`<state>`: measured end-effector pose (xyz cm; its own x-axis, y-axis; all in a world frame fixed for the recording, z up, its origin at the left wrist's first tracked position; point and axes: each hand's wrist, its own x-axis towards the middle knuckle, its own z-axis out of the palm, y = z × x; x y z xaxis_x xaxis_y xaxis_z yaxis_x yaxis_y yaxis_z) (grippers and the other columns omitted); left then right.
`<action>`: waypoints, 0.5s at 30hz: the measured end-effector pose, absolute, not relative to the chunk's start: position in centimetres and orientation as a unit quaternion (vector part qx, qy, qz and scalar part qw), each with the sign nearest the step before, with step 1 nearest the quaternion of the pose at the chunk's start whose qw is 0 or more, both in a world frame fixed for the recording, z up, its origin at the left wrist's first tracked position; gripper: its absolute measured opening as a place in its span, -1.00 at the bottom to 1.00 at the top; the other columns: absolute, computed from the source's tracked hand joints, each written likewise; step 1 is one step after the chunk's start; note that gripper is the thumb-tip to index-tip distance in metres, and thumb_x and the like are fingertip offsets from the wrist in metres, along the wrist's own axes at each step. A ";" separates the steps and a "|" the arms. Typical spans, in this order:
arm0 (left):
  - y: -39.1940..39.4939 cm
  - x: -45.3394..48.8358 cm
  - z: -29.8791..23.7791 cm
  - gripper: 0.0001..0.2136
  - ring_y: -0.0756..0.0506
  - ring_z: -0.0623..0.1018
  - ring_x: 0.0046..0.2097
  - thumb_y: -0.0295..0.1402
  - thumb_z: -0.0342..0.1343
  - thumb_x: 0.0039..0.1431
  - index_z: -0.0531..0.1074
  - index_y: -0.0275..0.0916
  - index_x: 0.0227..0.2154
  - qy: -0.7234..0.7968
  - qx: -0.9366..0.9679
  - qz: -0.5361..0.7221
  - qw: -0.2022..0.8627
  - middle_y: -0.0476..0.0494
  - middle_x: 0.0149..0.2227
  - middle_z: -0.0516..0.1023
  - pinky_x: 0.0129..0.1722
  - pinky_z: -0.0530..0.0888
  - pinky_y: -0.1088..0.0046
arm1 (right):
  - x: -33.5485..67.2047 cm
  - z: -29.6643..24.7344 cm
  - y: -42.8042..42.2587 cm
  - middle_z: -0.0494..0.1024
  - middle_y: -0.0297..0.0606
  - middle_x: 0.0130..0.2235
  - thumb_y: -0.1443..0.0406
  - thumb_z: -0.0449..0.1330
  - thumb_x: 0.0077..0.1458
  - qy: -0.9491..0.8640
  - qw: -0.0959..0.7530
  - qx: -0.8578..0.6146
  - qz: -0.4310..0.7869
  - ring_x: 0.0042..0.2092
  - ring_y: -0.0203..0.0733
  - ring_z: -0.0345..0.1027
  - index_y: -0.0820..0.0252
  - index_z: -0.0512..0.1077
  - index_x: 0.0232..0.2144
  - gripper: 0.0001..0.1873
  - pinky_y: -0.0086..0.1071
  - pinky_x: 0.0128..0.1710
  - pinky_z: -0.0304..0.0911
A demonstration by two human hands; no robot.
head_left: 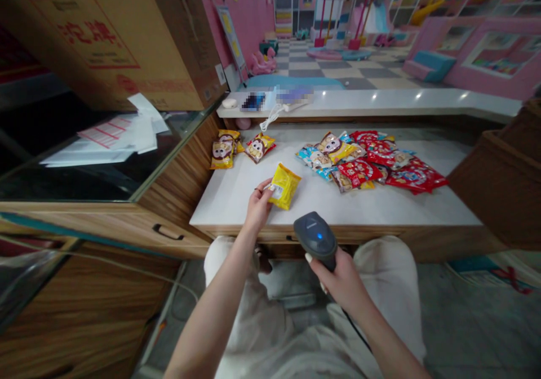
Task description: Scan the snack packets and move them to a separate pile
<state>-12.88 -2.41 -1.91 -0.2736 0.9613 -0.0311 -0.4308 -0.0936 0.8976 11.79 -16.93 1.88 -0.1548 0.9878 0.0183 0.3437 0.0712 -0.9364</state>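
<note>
My left hand [259,203] pinches the left edge of a yellow snack bag [287,187], its back with a white label facing up, over the white desk [236,204]. My right hand [338,280] is wrapped round the handle of a dark grey barcode scanner [315,235] with a lit blue light; its head points toward the bag. A cable runs from the handle down past my forearm. Beyond the left hand lie a single snack bag [259,147] and a small group of yellow-brown snack bags [224,149]. A heap of red, blue and yellow snack bags [372,162] lies to the right.
A large cardboard box [169,41] and loose papers [114,139] rest on a glass-topped counter at the left. A raised white ledge [363,103] runs behind the desk, with a phone [253,101] and a white cable [271,117]. A brown woven object [502,176] stands at the right.
</note>
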 end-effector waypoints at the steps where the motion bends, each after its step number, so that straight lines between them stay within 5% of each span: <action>1: -2.4 -13.0 -1.9 -0.38 -0.14 0.71 -0.20 -0.08 0.59 -0.10 0.63 -0.25 0.02 0.425 0.303 0.676 0.521 -0.21 -0.12 0.78 -0.23 0.55 0.40 | 11.5 2.2 -16.8 0.55 -0.33 -0.62 0.09 0.31 0.23 -0.629 0.376 -0.526 0.432 -0.41 0.04 0.63 0.09 0.58 -0.33 -0.78 -0.35 -0.44 0.43; 5: -2.4 -13.2 -1.9 -0.42 -0.16 0.70 -0.16 -0.07 0.56 -0.08 0.65 -0.25 -0.01 0.417 0.305 0.673 0.530 -0.21 -0.10 0.77 -0.21 0.55 0.38 | 10.7 3.1 -16.4 0.70 -0.20 -0.45 0.15 0.31 0.18 -0.640 0.383 -0.510 0.429 -0.29 0.06 0.69 0.11 0.59 -0.32 -0.83 -0.32 -0.30 0.49; 15: -2.4 -12.4 -2.0 -0.36 -0.14 0.70 -0.21 0.02 0.63 -0.11 0.68 -0.23 0.00 0.438 0.296 0.679 0.509 -0.17 -0.16 0.78 -0.24 0.56 0.41 | 9.6 4.0 -15.9 0.44 -0.42 -0.68 0.11 0.27 0.17 -0.648 0.347 -0.516 0.441 -0.57 -0.04 0.50 0.10 0.58 -0.29 -0.79 -0.35 -0.49 0.35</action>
